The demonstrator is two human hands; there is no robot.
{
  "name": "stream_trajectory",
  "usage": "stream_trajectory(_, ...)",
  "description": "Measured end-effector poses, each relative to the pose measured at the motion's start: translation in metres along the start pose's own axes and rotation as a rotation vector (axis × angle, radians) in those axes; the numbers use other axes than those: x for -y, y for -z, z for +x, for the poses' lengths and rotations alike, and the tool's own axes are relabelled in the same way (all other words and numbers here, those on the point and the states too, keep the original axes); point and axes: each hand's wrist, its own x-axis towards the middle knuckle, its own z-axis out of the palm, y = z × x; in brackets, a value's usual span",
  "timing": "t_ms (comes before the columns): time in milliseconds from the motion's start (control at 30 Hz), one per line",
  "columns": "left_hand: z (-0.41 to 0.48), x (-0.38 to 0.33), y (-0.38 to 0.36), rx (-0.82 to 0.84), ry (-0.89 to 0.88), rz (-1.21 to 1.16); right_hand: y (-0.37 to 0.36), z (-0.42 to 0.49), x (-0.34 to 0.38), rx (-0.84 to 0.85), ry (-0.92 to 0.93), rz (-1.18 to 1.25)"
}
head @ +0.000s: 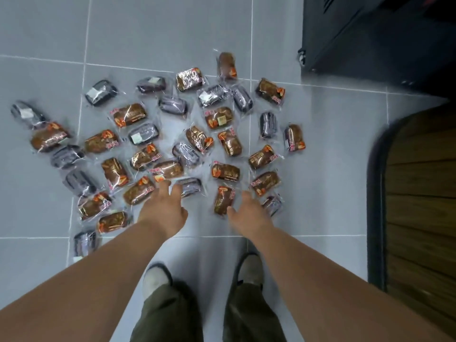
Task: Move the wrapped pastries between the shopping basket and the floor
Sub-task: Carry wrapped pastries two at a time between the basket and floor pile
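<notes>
The wrapped pastries (229, 143) lie scattered in a loose single layer on the grey tiled floor (148, 33), spread across several tiles ahead of the person's feet. None of those in view sits in anything but its own clear wrapper. Each wrapper holds one pastry. Some are brown with an orange and red label, others are dark purple, a few of these with a white patch.

The left hand (162, 211) reaches down over the near edge of the spread with its fingers straight and parted, gripping nothing. Its fingertips are at the wrapper of a purple pastry (191, 187) and just below a brown labelled pastry (167, 169); whether they touch cannot be told. The right hand (249, 214) is also spread and holds nothing. It hangs between an upright brown pastry (223, 199) on its left and a small purple one (272, 204) on its right.

Below the hands, two pale shoes (156, 277) and olive trousers (167, 314) stand on the tiles. At the right edge of the floor is a wooden slatted surface with a dark rounded rim (419, 193). In the far right corner stands a dark cabinet (370, 33) on a caster (301, 58).
</notes>
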Motion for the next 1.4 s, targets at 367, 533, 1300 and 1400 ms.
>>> stream_trajectory(367,0.134,0.037,-0.101,-0.006,-0.114,0.137,-0.092,0.142,-0.009,0.106,-0.133,0.119)
stream_trajectory(533,0.169,0.037,-0.139,-0.054,-0.123,0.179,-0.121,0.179,-0.018,0.105,-0.162,0.111)
stream_trajectory(1300,-0.071,-0.022,0.045,-0.356,0.101,-0.706,0.037,-0.073,0.043,-0.449,0.051,0.657)
stream_trajectory(1400,-0.124,-0.042,0.102,-0.419,0.05,-0.769,0.083,-0.137,0.062,-0.497,0.104,0.752)
